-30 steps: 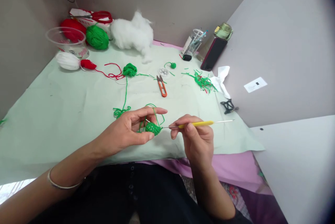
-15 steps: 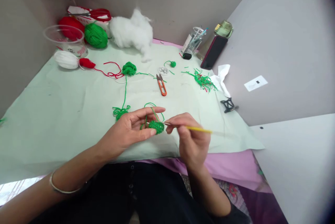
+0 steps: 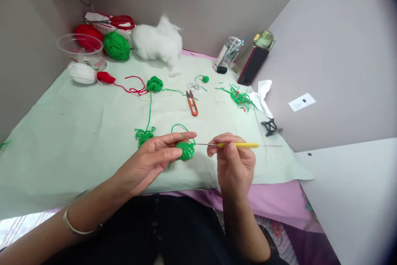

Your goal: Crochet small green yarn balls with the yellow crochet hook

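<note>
Between thumb and fingers, my left hand point(image 3: 155, 157) grips a small green crocheted piece point(image 3: 186, 151), its index finger stretched along the top with green yarn looped around it. My right hand point(image 3: 234, 159) is closed on the yellow handle of a crochet hook point(image 3: 238, 145). The thin metal shaft points left, and its tip meets the upper right edge of the green piece. Beside my left hand lies a loose tangle of green yarn point(image 3: 144, 136), joined by a strand to a green yarn bundle point(image 3: 154, 84) farther back.
Orange snips point(image 3: 192, 104) lie beyond my hands. Green scraps point(image 3: 240, 97), a white tissue point(image 3: 262, 96) and a black stand point(image 3: 271, 127) are at the right. Along the back are white stuffing point(image 3: 158, 41), green yarn point(image 3: 116, 46), a plastic tub point(image 3: 80, 56) and a phone point(image 3: 252, 66).
My right hand has moved slightly right and the hook now lies nearly level, its shaft more exposed. The green piece is turned, and my left thumb lies higher on it.
</note>
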Tool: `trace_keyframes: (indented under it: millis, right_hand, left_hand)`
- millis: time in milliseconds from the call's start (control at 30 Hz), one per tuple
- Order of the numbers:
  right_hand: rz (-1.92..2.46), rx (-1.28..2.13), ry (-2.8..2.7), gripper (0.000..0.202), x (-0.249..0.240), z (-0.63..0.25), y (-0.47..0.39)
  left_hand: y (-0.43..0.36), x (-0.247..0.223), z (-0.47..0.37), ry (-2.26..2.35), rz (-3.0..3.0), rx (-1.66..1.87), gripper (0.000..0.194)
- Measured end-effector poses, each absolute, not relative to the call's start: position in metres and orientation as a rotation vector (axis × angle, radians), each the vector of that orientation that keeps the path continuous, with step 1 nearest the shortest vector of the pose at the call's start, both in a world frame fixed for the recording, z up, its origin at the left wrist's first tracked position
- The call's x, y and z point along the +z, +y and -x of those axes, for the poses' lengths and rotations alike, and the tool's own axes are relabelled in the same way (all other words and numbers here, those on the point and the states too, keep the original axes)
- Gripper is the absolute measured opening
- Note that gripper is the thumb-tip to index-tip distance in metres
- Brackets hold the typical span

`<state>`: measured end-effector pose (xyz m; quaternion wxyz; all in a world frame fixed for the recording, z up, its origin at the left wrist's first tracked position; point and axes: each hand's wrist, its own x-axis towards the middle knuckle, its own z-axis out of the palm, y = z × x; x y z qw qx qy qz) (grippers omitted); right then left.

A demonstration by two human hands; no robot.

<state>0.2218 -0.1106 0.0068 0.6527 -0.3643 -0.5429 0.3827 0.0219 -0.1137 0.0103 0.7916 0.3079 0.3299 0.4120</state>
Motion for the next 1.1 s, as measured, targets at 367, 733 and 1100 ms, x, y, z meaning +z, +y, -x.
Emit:
trace_keyframes:
  millis: [367, 733, 1100]
  right_hand:
    - [0.858, 0.888, -1.429, 0.019, -0.002, -0.213, -0.115]
    - [0.81, 1.169, -1.327, 0.025, 0.003, -0.223, -0.106]
    - [0.785, 0.831, -1.735, 0.022, 0.015, -0.233, -0.112]
  left_hand:
    - [-0.115, 0.011, -0.024, 0.859, -1.118, 0.958, 0.061]
    - [-0.112, 0.021, -0.021, 0.927, -1.291, 0.94, 0.053]
    - [-0.11, 0.016, -0.018, 0.932, -1.318, 0.927, 0.034]
